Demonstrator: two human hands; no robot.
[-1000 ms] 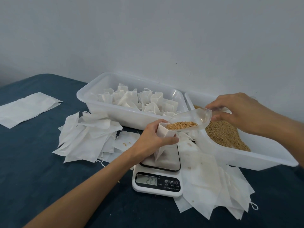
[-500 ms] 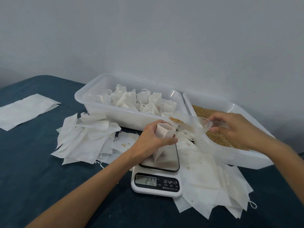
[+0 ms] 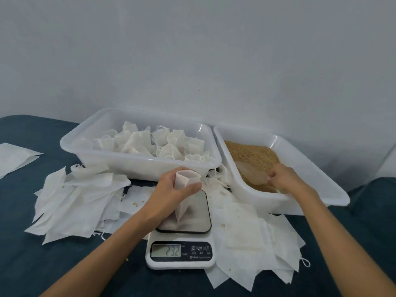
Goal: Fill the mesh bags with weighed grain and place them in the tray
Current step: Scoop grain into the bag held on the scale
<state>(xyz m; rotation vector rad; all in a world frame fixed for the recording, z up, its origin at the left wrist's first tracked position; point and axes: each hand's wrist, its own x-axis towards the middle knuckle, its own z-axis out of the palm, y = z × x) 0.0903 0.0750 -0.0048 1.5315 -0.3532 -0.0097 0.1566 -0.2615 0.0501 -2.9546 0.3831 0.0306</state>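
Counting from the scale (image 3: 180,236) at the centre, we see two white plastic tubs against the wall: one tray (image 3: 137,166) at 11 o'clock, holding about a dozen filled bags (image 3: 162,142) standing close together, and one grain tub (image 3: 300,183) at 2 o'clock, its near long rim overhanging the loose sheets. The two tubs stand just beside each other with a narrow gap between them.

Our left hand (image 3: 171,189) holds one open mesh bag (image 3: 184,191) upright over the steel plate of the scale, fingers and thumb curled round its upper part, its pointed bottom touching the plate. The display reads 232. Our right hand (image 3: 282,179) is down inside the grain tub, fingers closed on the handle of a clear scoop (image 3: 250,174) that lies on the grain (image 3: 252,155).

Empty bags lie in two loose heaps, one heap (image 3: 79,196) at 9 o'clock and another (image 3: 257,239) at 4 o'clock, too overlapped to count. One separate flat stack (image 3: 15,157) sits at the far left edge. A few stray grains (image 3: 135,204) lie at 10 o'clock.

Bare dark-blue worktop (image 3: 42,264) shows at 7 o'clock, beneath our left forearm, and along the near edge.
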